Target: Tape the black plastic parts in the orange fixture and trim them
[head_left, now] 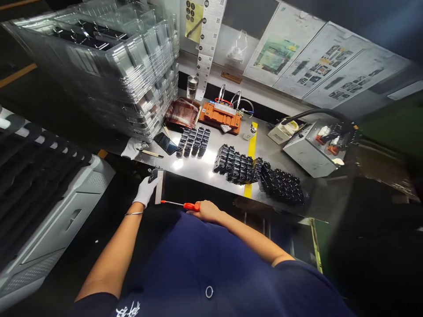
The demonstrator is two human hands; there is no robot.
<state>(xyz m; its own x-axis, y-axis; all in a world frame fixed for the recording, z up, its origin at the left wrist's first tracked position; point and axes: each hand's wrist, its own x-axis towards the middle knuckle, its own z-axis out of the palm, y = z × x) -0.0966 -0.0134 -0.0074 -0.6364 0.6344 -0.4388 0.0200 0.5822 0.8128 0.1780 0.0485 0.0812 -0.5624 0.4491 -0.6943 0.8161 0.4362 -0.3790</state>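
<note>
My left hand point(144, 192), in a white glove, is closed around a dark moulded part with a pale flat strip point(159, 187) along one side. It is held just off the bench's front edge. In my bare right hand point(209, 210) is a red-handled tool point(191, 206) with a thin metal shaft, like a screwdriver. Its reddish tip lies at the lower end of the pale strip; I cannot tell whether they touch. Beyond my hands, short rows of black parts point(193, 141) stand on the bench, with larger groups of black parts point(236, 165) farther right.
Clear plastic trays point(142, 88) are stacked high at the left of the metal bench point(194, 169). A phone point(165, 143), an orange fixture point(220, 116), a small bottle point(250, 132) and a grey box device point(309, 149) stand on it. A grey crate point(76, 211) is at my left.
</note>
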